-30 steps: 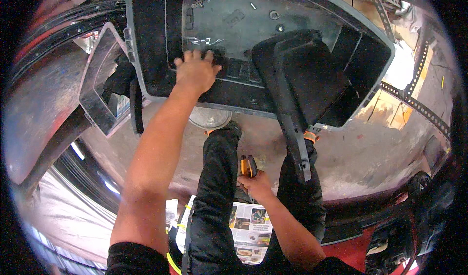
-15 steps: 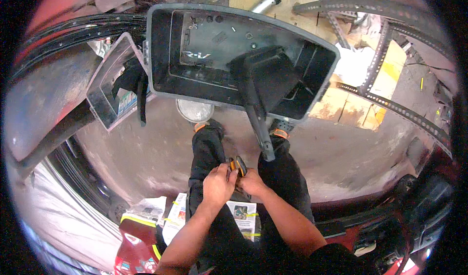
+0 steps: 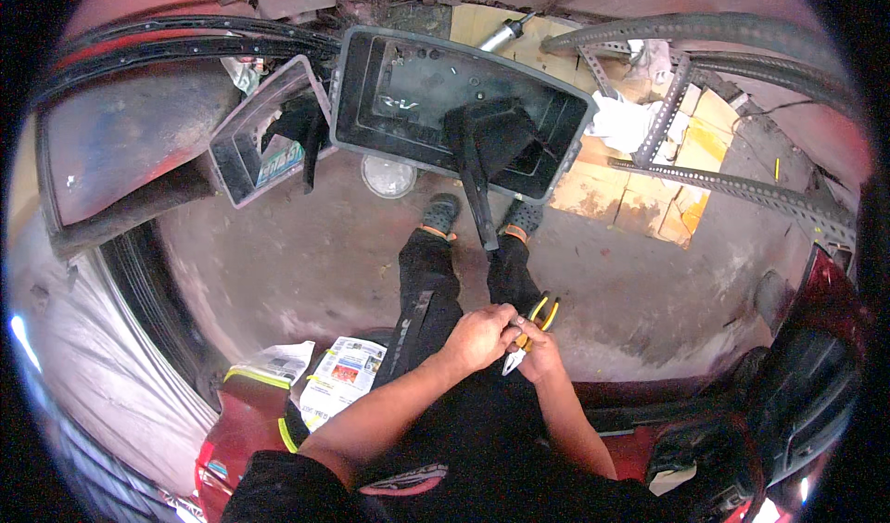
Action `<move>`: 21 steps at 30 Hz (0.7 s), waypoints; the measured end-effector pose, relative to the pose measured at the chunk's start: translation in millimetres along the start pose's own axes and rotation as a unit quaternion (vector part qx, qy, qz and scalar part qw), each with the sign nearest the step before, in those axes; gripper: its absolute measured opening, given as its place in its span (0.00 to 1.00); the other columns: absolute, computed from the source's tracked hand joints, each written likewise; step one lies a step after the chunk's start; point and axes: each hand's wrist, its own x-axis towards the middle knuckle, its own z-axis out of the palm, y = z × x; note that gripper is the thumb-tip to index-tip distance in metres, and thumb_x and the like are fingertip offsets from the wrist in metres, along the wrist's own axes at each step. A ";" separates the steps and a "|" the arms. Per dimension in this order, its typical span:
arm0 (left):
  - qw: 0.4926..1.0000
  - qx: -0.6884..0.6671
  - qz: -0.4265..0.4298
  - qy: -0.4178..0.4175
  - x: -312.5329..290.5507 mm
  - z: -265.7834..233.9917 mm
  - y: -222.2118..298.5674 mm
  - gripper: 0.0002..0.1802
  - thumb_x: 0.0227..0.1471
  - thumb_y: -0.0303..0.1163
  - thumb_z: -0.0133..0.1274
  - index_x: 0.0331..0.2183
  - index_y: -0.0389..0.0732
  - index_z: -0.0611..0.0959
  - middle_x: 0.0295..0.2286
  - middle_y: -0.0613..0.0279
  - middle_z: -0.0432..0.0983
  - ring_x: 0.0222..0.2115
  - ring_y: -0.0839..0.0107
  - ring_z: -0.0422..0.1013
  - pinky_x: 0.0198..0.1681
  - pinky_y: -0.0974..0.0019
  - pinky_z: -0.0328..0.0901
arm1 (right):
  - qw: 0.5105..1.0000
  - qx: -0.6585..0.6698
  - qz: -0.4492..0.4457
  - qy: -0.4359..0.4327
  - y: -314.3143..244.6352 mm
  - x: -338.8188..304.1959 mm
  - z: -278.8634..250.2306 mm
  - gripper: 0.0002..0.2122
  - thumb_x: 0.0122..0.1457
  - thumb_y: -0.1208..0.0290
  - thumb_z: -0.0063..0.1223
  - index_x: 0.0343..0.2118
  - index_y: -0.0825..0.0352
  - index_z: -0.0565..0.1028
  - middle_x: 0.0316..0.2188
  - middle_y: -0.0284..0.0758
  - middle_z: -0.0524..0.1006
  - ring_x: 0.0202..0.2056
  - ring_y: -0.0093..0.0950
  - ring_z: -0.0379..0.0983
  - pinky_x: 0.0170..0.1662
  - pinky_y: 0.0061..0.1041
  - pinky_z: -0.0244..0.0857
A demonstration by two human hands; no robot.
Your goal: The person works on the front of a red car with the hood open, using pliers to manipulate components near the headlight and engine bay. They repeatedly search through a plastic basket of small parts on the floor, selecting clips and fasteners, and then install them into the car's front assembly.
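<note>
While the right hand (image 3: 541,356) wraps its fingers around the yellow-handled pliers (image 3: 523,341), handles jutting above them and metal nose (image 3: 512,363) below, the left hand (image 3: 480,338) has its fingertips just beside; whether those pinch anything, I can't tell.

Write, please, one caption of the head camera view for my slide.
Bare right hand holding yellow-handled metal pliers, bare left hand close beside it, with an open, long black plastic bin ahead.
</note>
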 end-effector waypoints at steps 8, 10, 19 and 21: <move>0.988 0.045 0.144 -0.013 -52.6 -53.9 44.4 0.06 0.45 0.29 0.55 0.28 0.39 0.76 0.26 0.49 0.76 0.31 0.47 0.74 0.35 0.49 0.70 | 0.988 -0.001 -0.154 0.027 25.4 -92.6 62.9 0.07 0.57 0.72 0.59 0.33 0.68 0.73 0.26 0.33 0.75 0.23 0.24 0.70 0.25 0.23 0.63; 0.980 0.043 0.195 -0.007 -67.1 -71.5 52.8 0.06 0.44 0.28 0.54 0.27 0.38 0.75 0.26 0.49 0.76 0.31 0.46 0.75 0.36 0.49 0.70 | 0.976 -0.051 -0.195 0.077 31.1 -127.1 77.1 0.09 0.54 0.71 0.63 0.32 0.68 0.73 0.25 0.33 0.75 0.23 0.24 0.71 0.24 0.24 0.64; 0.963 0.168 0.210 0.001 -139.9 -146.7 57.8 0.14 0.57 0.38 0.45 0.31 0.35 0.73 0.25 0.40 0.75 0.31 0.40 0.73 0.36 0.43 0.67 | 0.849 -0.234 -0.291 0.375 126.6 -248.3 1.3 0.10 0.52 0.70 0.66 0.25 0.67 0.74 0.18 0.28 0.72 0.16 0.19 0.65 0.18 0.23 0.58; 0.970 0.167 0.174 -0.016 -146.9 -154.9 60.3 0.17 0.58 0.41 0.46 0.30 0.35 0.75 0.27 0.39 0.75 0.33 0.41 0.73 0.37 0.46 0.68 | 0.854 -0.173 -0.295 0.391 175.1 -258.7 -11.1 0.09 0.52 0.72 0.65 0.28 0.67 0.74 0.19 0.28 0.72 0.15 0.19 0.65 0.18 0.24 0.60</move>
